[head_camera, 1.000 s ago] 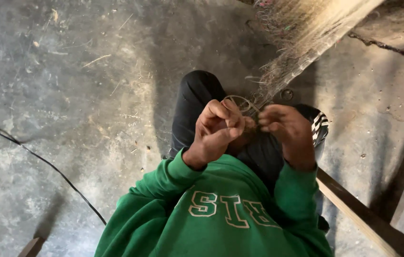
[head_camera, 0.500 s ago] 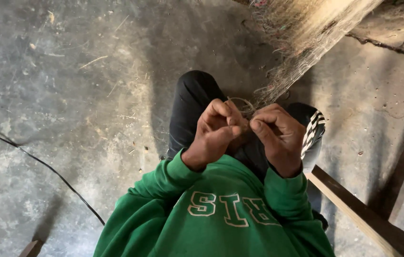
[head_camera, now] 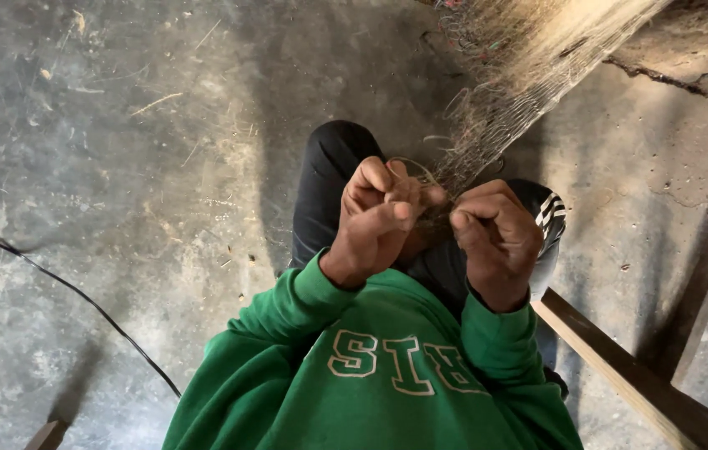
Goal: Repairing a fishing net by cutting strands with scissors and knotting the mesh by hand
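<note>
The left hand (head_camera: 375,218) is closed into a loose fist, and its fingertips (head_camera: 405,209) pinch a few thin pale fibres (head_camera: 421,169) that curl in a small loop just above the knuckles. The right hand (head_camera: 497,237) is also curled shut, close beside the left one, thumb side turned to it; it seems to grip the same strands, but what is inside the fist is hidden. Both hands are held in front of the chest, above the knees.

The fibres run up and to the right into a wide sheet of stretched threads (head_camera: 529,75), straw-coloured, which goes out of view at the upper edge.

The person wears a green sweatshirt (head_camera: 387,375) with pale letters and dark trousers (head_camera: 333,179) with white stripes at the right side. Under them is a grey concrete floor (head_camera: 120,167) with bits of straw on it. A black cable (head_camera: 62,287) crosses the floor at the left. A wooden beam (head_camera: 621,371) lies slanted at the lower right.
</note>
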